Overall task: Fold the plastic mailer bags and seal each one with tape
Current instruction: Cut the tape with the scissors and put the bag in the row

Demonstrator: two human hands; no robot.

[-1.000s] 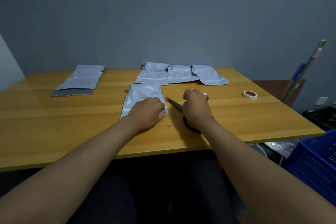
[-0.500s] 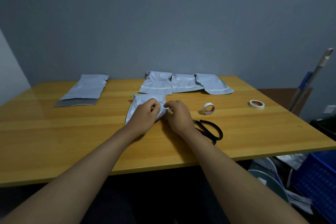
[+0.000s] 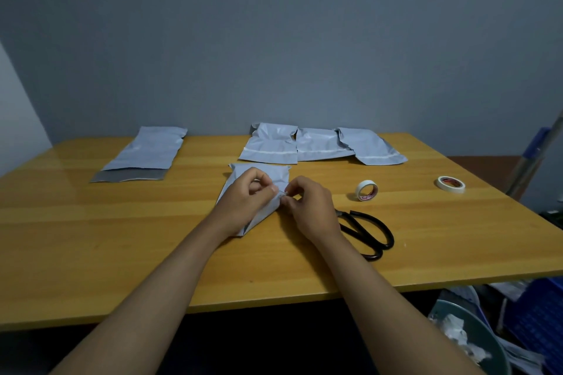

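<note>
bag [image 3: 275, 175] lies mid surface [image 3: 91, 253], w/ 3 sealed bags [image 3: 320, 144] just behind it. left hand [image 3: 246, 201] and right hand [image 3: 310, 207] both pinch its folded edge, prob w/ a tape bit. thin, slick, floppy film: hold at fold, press flat. scissors [image 3: 368, 234] right of bag.

Bare worktop [image 3: 91, 246] lies wide open to the left and along the near edge. To the right, black scissors [image 3: 367, 233] lie just beside the right hand [image 3: 310, 210], with a tape roll [image 3: 366, 190] behind them and a second roll [image 3: 451, 184] farther right. Three folded mailers [image 3: 320, 144] line the far edge; a flat mailer pile [image 3: 146, 154] sits far left.
</note>
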